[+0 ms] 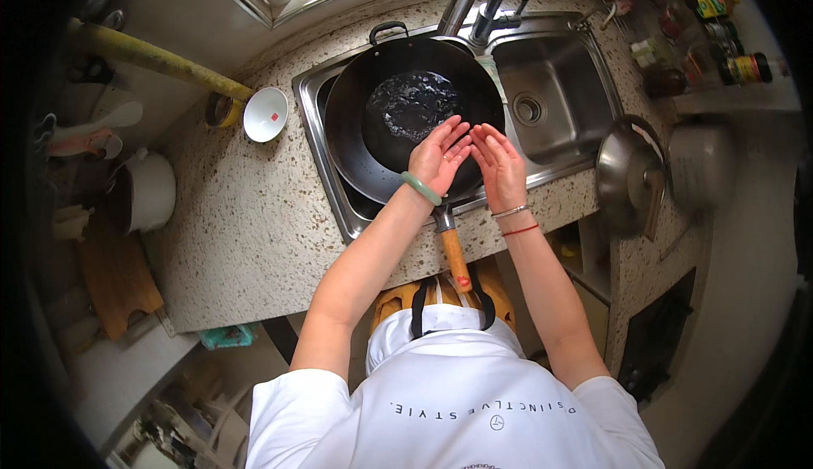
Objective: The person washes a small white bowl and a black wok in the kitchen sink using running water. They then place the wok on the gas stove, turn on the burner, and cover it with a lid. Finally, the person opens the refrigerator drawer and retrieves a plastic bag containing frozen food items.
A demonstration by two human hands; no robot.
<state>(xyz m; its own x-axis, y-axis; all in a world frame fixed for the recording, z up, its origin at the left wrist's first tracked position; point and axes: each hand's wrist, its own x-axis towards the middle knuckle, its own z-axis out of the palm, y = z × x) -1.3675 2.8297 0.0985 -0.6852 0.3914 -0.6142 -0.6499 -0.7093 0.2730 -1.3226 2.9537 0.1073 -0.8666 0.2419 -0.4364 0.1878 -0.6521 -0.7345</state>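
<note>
A large dark wok [351,130] with a wooden handle [455,257] rests over the left basin of the steel sink. Rippling water [415,105] covers its bottom. Above the wok's near right part, my left hand [436,156] is open, palm turned up and fingers stretched out; a green bangle circles that wrist. Close beside it, my right hand [502,164] is open too, its fingers extended toward the left one. Neither hand holds anything. A silver bracelet and a red string are on my right wrist. The faucet [466,3] rises behind the wok.
The right sink basin [555,88] has a drain. On the speckled counter [229,206] sits a white bowl [266,115] at the left. A metal lid [627,173] stands at the right, below bottles [745,68]. A white pot [151,190] and a wooden board [118,274] are far left.
</note>
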